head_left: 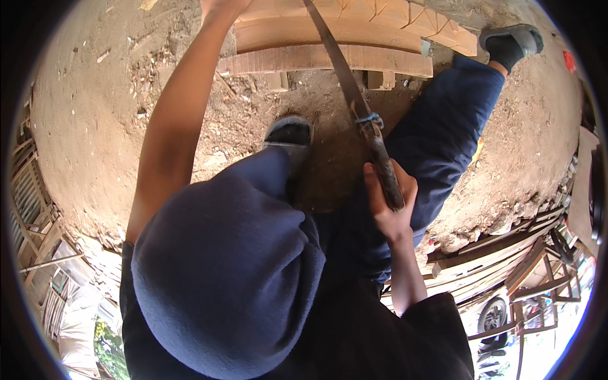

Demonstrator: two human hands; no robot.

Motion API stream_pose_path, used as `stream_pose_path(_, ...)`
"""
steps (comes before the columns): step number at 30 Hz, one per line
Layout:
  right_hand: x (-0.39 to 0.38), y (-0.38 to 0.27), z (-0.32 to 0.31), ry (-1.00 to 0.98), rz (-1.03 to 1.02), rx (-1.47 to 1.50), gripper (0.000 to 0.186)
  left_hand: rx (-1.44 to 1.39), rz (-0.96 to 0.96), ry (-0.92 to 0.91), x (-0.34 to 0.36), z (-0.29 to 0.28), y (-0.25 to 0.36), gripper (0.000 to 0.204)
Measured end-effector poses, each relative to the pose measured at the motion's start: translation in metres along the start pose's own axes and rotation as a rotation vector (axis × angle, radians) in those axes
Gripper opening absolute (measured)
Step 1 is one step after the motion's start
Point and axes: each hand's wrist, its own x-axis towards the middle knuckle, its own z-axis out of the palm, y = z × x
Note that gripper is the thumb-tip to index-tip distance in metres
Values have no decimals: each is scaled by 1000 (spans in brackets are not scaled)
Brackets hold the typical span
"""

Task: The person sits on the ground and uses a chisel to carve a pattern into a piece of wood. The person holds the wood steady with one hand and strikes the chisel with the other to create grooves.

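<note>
In my right hand (pixel 391 202) is the dark wooden handle of a saw (pixel 345 79), with my fingers wrapped round it. A blue tie circles the joint of handle and blade. The long, narrow blade slants up and left across a stack of timber (pixel 285 35) and runs out at the top edge; its teeth cannot be made out. Several slanting lines mark the timber's right part. My left hand (pixel 223 5) is at the timber's left end, cut off by the top edge, so its fingers are hidden.
Under the stack lie a plank (pixel 272 60) and short wooden blocks (pixel 380 80) on the dirt floor (pixel 101 139). My sandalled feet (pixel 289 132) stand near and right of the timber. Long boards (pixel 487 253), a wooden frame (pixel 544 285) and a wheel (pixel 493 315) are at lower right.
</note>
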Motion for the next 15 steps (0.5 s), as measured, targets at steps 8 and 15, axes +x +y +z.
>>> stream_pose_path(8,10,-6,2,73,-123,85,24,-100,742,140,-89,-25,35,43)
stream_pose_path(15,13,4,-2,50,-56,36,27,-149,680,165,-73,-7,34,35)
